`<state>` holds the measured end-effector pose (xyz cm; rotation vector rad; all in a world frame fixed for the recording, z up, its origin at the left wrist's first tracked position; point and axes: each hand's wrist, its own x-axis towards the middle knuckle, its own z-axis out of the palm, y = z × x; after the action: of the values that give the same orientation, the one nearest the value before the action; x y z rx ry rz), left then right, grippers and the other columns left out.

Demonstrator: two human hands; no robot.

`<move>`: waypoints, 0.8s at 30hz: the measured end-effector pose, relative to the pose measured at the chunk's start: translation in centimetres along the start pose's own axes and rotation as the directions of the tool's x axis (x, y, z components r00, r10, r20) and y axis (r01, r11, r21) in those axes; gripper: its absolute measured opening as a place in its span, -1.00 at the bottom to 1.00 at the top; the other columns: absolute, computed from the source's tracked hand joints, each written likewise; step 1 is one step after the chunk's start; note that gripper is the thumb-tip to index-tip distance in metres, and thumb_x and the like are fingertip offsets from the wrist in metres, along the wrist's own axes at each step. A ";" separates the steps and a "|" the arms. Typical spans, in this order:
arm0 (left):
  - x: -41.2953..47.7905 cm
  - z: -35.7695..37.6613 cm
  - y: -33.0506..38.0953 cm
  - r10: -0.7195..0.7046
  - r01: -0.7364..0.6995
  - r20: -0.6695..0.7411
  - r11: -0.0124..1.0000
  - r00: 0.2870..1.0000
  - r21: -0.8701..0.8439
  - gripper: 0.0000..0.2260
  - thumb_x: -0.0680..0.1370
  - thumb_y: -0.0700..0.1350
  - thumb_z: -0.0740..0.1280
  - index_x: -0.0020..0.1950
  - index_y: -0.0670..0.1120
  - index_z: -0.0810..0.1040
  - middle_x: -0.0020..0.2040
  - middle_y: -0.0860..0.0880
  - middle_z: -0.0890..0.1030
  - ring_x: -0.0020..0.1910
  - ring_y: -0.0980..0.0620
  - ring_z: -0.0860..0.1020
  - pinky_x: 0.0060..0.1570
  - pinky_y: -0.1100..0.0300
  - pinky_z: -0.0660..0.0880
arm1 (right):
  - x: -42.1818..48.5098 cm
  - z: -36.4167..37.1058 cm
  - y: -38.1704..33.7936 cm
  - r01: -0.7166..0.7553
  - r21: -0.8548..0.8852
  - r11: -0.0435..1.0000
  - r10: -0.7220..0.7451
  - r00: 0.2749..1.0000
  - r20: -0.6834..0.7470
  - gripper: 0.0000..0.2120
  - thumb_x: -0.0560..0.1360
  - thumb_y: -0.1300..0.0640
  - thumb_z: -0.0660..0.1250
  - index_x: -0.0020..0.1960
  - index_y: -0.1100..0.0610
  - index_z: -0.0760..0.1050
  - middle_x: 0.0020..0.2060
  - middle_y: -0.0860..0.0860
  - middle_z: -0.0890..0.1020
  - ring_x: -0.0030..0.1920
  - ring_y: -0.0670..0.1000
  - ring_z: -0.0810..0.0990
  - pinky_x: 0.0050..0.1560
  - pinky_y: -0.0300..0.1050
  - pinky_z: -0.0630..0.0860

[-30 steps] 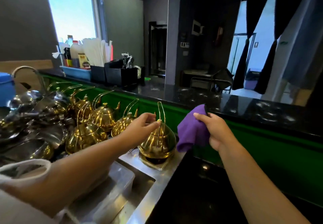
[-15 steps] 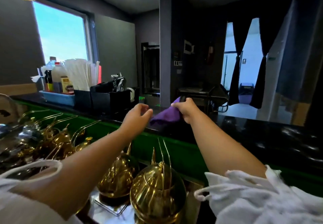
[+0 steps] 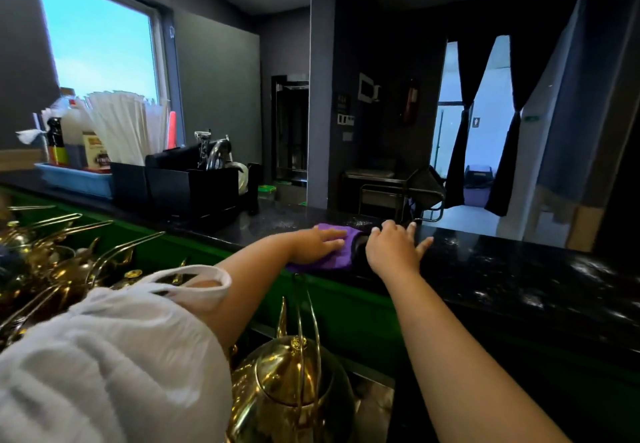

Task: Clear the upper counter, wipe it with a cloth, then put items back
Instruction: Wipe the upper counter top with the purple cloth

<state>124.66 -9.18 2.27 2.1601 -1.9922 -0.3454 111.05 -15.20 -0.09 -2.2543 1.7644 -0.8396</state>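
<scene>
The upper counter (image 3: 502,269) is a glossy black speckled slab running across the view above a green front panel. A purple cloth (image 3: 341,258) lies spread on it near its front edge. My left hand (image 3: 318,243) rests palm down on the cloth's left part, fingers together, pressing it to the counter. Just right of the cloth, my right hand (image 3: 393,248) lies flat on the bare counter with its fingers spread and nothing in it.
Black organizer boxes (image 3: 194,190) with utensils, a bundle of white straws (image 3: 121,127) and a blue tray (image 3: 74,176) of bottles stand on the counter's left end. Several gold teapots (image 3: 287,383) crowd the lower steel surface below and to the left (image 3: 52,269).
The cloth went from my right hand, raised in the air, down onto the counter. My left hand left the teapot and now presses the cloth; my right hand let go and lies flat.
</scene>
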 end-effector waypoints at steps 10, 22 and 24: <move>0.1 -0.1 -4.8 -0.093 0.093 -0.013 0.981 0.996 0.171 -0.57 0.68 -0.04 -0.11 0.55 -0.06 -0.01 0.57 -0.04 -0.07 0.55 -0.01 -0.12 0.47 0.11 -0.18 | -0.6 0.6 0.0 0.247 -0.089 0.965 -0.231 0.959 0.162 -0.53 0.65 0.00 -0.11 0.51 0.13 0.15 0.52 0.05 0.17 0.55 0.10 -0.15 0.44 0.22 -0.34; -0.9 1.3 -3.8 0.050 -0.048 -0.013 0.993 0.999 0.111 -0.57 0.66 0.06 -0.07 0.54 0.04 0.07 0.56 0.01 0.01 0.55 0.01 -0.05 0.50 0.07 -0.14 | -0.7 0.6 -0.1 0.295 -0.121 0.948 -0.273 0.947 0.167 -0.51 0.64 -0.06 -0.13 0.51 0.09 0.15 0.53 0.03 0.15 0.55 0.05 -0.15 0.44 0.20 -0.35; -0.8 0.3 -6.7 -0.013 0.014 -0.026 0.999 1.000 0.044 -0.56 0.65 0.07 -0.07 0.53 0.05 0.07 0.57 -0.01 0.02 0.55 0.02 -0.07 0.52 -0.04 -0.12 | -0.8 0.6 -0.2 0.320 -0.128 0.939 -0.295 0.939 0.178 -0.51 0.64 -0.08 -0.12 0.51 0.08 0.15 0.52 0.02 0.16 0.55 0.05 -0.15 0.44 0.19 -0.36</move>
<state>130.93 -7.80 0.08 2.1938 -1.9912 -0.2766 111.38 -14.52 -0.73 -2.6650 1.4761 -0.5666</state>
